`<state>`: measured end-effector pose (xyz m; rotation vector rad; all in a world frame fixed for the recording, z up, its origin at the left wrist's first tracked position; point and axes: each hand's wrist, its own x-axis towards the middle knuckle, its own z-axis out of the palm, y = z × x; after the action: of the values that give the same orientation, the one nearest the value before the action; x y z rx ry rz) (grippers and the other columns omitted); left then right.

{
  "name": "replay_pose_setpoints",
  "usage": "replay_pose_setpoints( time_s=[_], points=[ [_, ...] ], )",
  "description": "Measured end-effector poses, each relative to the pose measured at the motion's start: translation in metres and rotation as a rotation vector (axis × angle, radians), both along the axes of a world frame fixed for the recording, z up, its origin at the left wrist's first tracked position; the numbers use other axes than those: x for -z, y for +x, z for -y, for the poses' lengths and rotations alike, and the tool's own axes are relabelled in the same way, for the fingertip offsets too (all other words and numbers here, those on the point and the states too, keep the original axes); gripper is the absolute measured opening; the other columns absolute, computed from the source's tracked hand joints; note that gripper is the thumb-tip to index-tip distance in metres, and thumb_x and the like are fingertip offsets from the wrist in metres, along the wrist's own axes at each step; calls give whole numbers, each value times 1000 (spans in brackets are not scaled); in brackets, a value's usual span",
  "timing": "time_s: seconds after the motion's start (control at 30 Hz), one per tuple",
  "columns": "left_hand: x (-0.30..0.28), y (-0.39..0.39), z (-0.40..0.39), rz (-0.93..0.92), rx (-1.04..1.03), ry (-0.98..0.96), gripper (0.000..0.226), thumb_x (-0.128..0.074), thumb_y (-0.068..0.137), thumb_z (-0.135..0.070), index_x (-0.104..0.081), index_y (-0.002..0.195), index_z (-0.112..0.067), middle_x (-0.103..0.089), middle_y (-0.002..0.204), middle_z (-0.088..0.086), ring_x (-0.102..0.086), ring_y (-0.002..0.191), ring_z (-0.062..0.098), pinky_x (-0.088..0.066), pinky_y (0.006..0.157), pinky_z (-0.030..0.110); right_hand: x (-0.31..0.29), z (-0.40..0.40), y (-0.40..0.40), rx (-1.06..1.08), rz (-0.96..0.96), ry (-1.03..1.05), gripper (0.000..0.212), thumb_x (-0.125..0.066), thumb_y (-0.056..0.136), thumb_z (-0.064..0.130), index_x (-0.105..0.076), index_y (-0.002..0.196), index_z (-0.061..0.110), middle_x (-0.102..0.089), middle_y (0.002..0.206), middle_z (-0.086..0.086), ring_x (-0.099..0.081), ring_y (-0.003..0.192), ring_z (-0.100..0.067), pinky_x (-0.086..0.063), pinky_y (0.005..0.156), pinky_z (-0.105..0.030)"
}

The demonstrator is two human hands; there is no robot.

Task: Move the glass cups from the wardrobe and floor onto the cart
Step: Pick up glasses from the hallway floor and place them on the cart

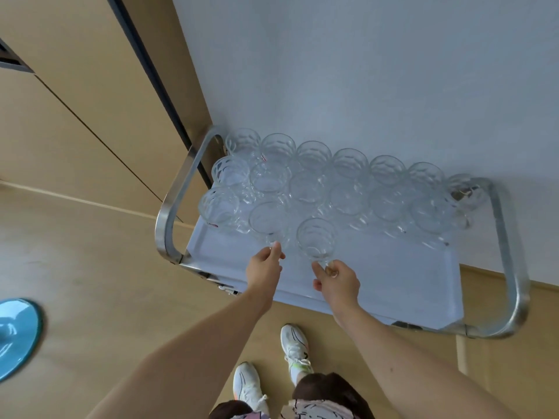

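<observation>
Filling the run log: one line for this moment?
left hand: holds cup handle | right hand: holds cup handle | both cups on cart tray | phase: placing

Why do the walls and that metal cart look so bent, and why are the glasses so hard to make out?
In the head view, the wide-angle lens bows straight lines, so the cart rail and the wardrobe edges curve. The glass cups are clear against the pale tray and wall, showing only faint rims and highlights. Light is soft, shadows weak. The left hand and right hand look slightly soft.
</observation>
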<state>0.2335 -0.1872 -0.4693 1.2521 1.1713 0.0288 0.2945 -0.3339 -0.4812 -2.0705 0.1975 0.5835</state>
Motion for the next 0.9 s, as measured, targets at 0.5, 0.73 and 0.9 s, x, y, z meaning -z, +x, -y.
replay_pose_setpoints(
  time_s=[0.5,0.73,0.9],
  points=[
    [-22,9,-14,-359,510,538,50,-63,88,-60,-49,63,-18,-50,59,-6,-51,57,18,-39,53,28,-9,3,18,-226,30,-188,63,-77,87,42,-46,135,16,-63,112,-4,-60,94,-20,-43,74,-29],
    [-28,4,-42,-304,426,833,65,-87,74,-45,-40,113,-23,-49,112,-1,-53,104,24,-42,75,35,-24,-13,19,-286,243,-211,113,-89,71,48,-22,155,16,-40,149,-11,-44,134,-30,-42,104,-39],
    [-36,21,-61,-167,767,923,111,-86,75,-24,-12,157,-29,-21,161,3,-22,147,28,-32,116,41,-27,-19,23,-309,253,-224,111,-87,77,38,-16,158,11,-36,153,-15,-41,138,-34,-37,109,-40]
  ],
)
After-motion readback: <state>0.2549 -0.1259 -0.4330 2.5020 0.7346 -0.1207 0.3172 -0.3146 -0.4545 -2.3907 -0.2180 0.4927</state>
